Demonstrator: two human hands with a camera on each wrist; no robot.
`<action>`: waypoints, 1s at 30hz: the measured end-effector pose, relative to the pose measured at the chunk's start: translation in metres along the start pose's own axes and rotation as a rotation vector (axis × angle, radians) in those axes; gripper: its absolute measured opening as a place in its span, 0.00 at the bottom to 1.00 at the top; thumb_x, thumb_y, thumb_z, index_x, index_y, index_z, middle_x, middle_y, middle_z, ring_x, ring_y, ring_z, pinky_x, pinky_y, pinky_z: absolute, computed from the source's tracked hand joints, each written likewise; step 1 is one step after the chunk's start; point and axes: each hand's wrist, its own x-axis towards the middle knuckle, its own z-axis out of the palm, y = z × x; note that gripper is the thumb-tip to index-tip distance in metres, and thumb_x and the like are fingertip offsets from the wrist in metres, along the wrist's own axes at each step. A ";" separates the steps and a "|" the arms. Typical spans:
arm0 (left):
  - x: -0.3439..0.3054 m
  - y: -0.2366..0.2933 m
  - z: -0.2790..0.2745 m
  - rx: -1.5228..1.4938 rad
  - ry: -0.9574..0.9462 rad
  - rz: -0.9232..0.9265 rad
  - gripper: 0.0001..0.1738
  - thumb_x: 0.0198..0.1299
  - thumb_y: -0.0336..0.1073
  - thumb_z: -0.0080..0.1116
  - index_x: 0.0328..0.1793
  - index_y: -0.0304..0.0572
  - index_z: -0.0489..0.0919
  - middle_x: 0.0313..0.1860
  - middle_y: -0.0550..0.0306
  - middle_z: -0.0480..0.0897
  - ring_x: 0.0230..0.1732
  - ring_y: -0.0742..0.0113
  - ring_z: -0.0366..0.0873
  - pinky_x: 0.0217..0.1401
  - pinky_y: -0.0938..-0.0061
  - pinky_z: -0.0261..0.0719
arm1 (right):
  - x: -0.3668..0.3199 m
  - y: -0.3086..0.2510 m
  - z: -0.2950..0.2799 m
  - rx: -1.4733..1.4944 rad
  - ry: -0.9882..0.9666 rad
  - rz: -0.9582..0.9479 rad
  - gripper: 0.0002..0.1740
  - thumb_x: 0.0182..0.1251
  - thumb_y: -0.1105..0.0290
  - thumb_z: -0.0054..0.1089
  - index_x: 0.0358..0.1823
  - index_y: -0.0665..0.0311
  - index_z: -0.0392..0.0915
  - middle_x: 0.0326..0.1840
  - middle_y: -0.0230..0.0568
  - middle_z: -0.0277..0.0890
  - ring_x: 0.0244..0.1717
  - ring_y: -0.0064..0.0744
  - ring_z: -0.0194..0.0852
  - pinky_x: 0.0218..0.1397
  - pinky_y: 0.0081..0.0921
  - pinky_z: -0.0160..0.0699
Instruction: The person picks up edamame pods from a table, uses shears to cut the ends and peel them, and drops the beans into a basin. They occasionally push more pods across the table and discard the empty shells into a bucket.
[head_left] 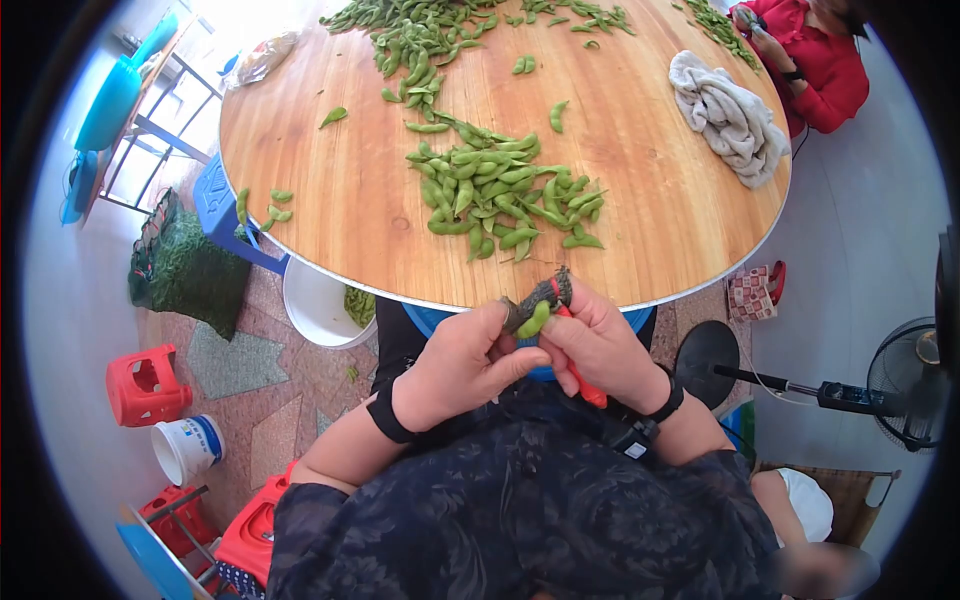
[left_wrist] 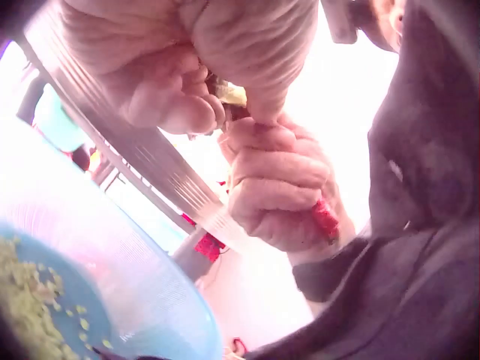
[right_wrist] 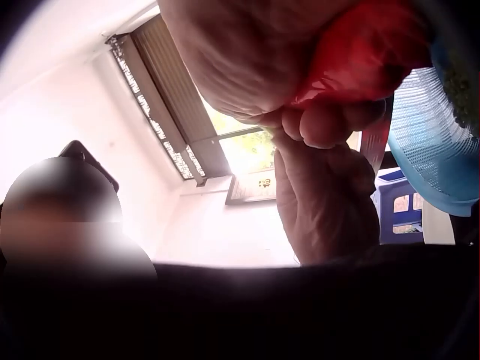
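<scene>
Just off the table's near edge, my two hands meet around a green edamame pod (head_left: 535, 320). My left hand (head_left: 455, 360) pinches the pod from the left, thumb below it. My right hand (head_left: 605, 345) grips a red-handled tool (head_left: 592, 392) in its curled fingers, its thumb beside the pod; the tool's working end is hidden. Dark grey fabric (head_left: 530, 305) lies around the fingertips by the pod. In the left wrist view the red handle (left_wrist: 326, 221) sticks out below the right fist. A loose pile of pods (head_left: 490, 190) lies on the table ahead.
More pods (head_left: 400, 35) cover the far part of the round wooden table (head_left: 330, 210). A grey cloth (head_left: 730, 115) lies at right. Below the hands, a blue basin (left_wrist: 165, 300) contains shelled beans (left_wrist: 34, 300). A white bucket (head_left: 310, 310) stands left; another person (head_left: 830, 80) sits at far right.
</scene>
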 end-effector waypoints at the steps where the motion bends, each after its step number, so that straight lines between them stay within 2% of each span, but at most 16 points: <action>1: 0.001 -0.002 -0.002 0.241 0.060 0.172 0.14 0.63 0.38 0.64 0.33 0.38 0.72 0.22 0.59 0.71 0.22 0.66 0.71 0.24 0.71 0.68 | -0.001 0.001 0.001 0.000 -0.002 0.000 0.06 0.77 0.68 0.41 0.44 0.60 0.68 0.21 0.29 0.68 0.10 0.15 0.63 0.13 0.12 0.62; 2: 0.002 -0.003 -0.005 0.484 0.121 0.346 0.14 0.62 0.36 0.65 0.32 0.37 0.72 0.22 0.54 0.72 0.21 0.61 0.71 0.24 0.70 0.68 | -0.002 0.002 0.002 -0.036 0.000 -0.037 0.07 0.77 0.67 0.42 0.43 0.60 0.68 0.21 0.28 0.68 0.11 0.14 0.63 0.14 0.12 0.62; 3: 0.002 0.000 -0.005 0.481 0.124 0.363 0.13 0.61 0.35 0.64 0.32 0.35 0.72 0.24 0.47 0.72 0.22 0.53 0.72 0.25 0.67 0.69 | -0.001 0.002 0.003 -0.072 0.002 -0.075 0.07 0.77 0.66 0.42 0.43 0.60 0.68 0.21 0.28 0.68 0.12 0.14 0.64 0.14 0.12 0.62; 4: 0.001 0.000 -0.005 0.484 0.125 0.363 0.13 0.61 0.35 0.64 0.32 0.35 0.72 0.24 0.47 0.72 0.22 0.53 0.72 0.25 0.67 0.69 | -0.002 0.000 0.006 -0.071 -0.001 -0.077 0.07 0.77 0.66 0.42 0.43 0.60 0.68 0.21 0.28 0.68 0.12 0.14 0.64 0.14 0.12 0.62; 6: -0.003 0.000 -0.004 0.281 0.091 0.299 0.11 0.66 0.36 0.59 0.35 0.38 0.74 0.23 0.56 0.74 0.22 0.64 0.74 0.25 0.72 0.69 | -0.004 -0.005 0.010 -0.062 0.009 -0.059 0.08 0.77 0.65 0.43 0.42 0.60 0.68 0.21 0.27 0.68 0.13 0.13 0.64 0.15 0.12 0.63; 7: -0.004 0.000 -0.005 0.281 0.093 0.296 0.11 0.66 0.36 0.59 0.35 0.38 0.74 0.23 0.56 0.74 0.22 0.64 0.74 0.25 0.72 0.69 | -0.005 -0.006 0.010 -0.061 0.007 -0.057 0.08 0.77 0.65 0.43 0.42 0.60 0.68 0.21 0.27 0.68 0.13 0.13 0.64 0.15 0.12 0.63; 9: -0.008 0.003 -0.010 -0.467 -0.092 -0.308 0.09 0.72 0.36 0.51 0.38 0.41 0.74 0.25 0.61 0.75 0.23 0.74 0.73 0.25 0.81 0.69 | -0.006 -0.007 0.009 -0.044 -0.015 -0.003 0.08 0.77 0.65 0.42 0.43 0.61 0.67 0.22 0.26 0.68 0.14 0.11 0.64 0.15 0.11 0.62; 13: -0.009 0.007 -0.011 -0.572 -0.220 -0.439 0.10 0.75 0.36 0.45 0.39 0.43 0.73 0.26 0.65 0.76 0.24 0.81 0.72 0.25 0.86 0.69 | -0.004 0.004 0.002 -0.149 -0.011 0.080 0.08 0.75 0.65 0.48 0.43 0.63 0.67 0.21 0.31 0.69 0.15 0.21 0.70 0.16 0.16 0.66; 15: -0.010 0.001 -0.006 -0.412 -0.191 -0.373 0.09 0.73 0.35 0.47 0.38 0.42 0.72 0.25 0.67 0.75 0.24 0.82 0.71 0.26 0.86 0.69 | 0.000 0.021 0.002 -0.862 0.304 -0.479 0.10 0.67 0.68 0.57 0.41 0.66 0.69 0.21 0.41 0.72 0.19 0.36 0.76 0.18 0.25 0.72; 16: -0.011 0.002 -0.004 -0.413 -0.191 -0.375 0.09 0.73 0.35 0.47 0.38 0.42 0.72 0.25 0.67 0.75 0.24 0.82 0.71 0.26 0.86 0.69 | -0.001 0.022 0.002 -0.862 0.303 -0.477 0.10 0.67 0.68 0.57 0.41 0.66 0.69 0.21 0.41 0.72 0.19 0.36 0.76 0.18 0.25 0.72; 18: -0.012 0.005 -0.002 -0.102 -0.139 -0.277 0.11 0.69 0.36 0.51 0.35 0.38 0.71 0.21 0.62 0.74 0.21 0.76 0.72 0.24 0.78 0.69 | -0.003 0.020 0.003 -1.343 0.300 -0.712 0.11 0.59 0.69 0.63 0.37 0.66 0.71 0.23 0.48 0.72 0.23 0.46 0.77 0.22 0.33 0.77; 19: -0.013 0.003 -0.002 -0.103 -0.140 -0.277 0.11 0.69 0.36 0.51 0.35 0.38 0.71 0.21 0.62 0.74 0.21 0.76 0.72 0.24 0.78 0.69 | -0.005 0.017 0.003 -1.342 0.300 -0.711 0.11 0.59 0.69 0.63 0.37 0.66 0.71 0.23 0.48 0.72 0.23 0.46 0.77 0.22 0.33 0.77; 21: -0.015 -0.004 -0.003 0.176 -0.193 -0.085 0.08 0.65 0.32 0.53 0.35 0.36 0.71 0.21 0.60 0.73 0.24 0.74 0.74 0.27 0.76 0.70 | -0.007 0.010 0.002 -1.322 0.183 -0.694 0.11 0.56 0.69 0.64 0.36 0.66 0.73 0.25 0.46 0.74 0.22 0.43 0.77 0.22 0.34 0.77; 25: -0.018 -0.003 -0.001 0.242 -0.213 -0.005 0.07 0.62 0.31 0.53 0.35 0.35 0.71 0.21 0.54 0.72 0.23 0.68 0.72 0.28 0.71 0.69 | -0.004 0.009 -0.003 -1.225 0.040 -0.747 0.12 0.56 0.68 0.65 0.37 0.67 0.74 0.25 0.45 0.73 0.22 0.42 0.77 0.23 0.33 0.77; 28: -0.017 -0.007 0.001 0.243 -0.160 0.073 0.06 0.62 0.30 0.51 0.34 0.34 0.72 0.22 0.52 0.72 0.23 0.66 0.70 0.29 0.70 0.69 | -0.005 0.013 -0.001 -1.344 0.004 -0.668 0.11 0.56 0.69 0.64 0.37 0.66 0.74 0.24 0.43 0.73 0.22 0.41 0.77 0.23 0.32 0.77; 30: -0.017 -0.008 0.000 0.154 -0.194 -0.087 0.10 0.62 0.34 0.49 0.31 0.35 0.71 0.23 0.40 0.73 0.24 0.43 0.71 0.29 0.61 0.70 | -0.003 0.014 0.000 -1.396 0.078 -0.746 0.10 0.55 0.69 0.63 0.36 0.65 0.75 0.23 0.42 0.73 0.22 0.41 0.77 0.23 0.31 0.77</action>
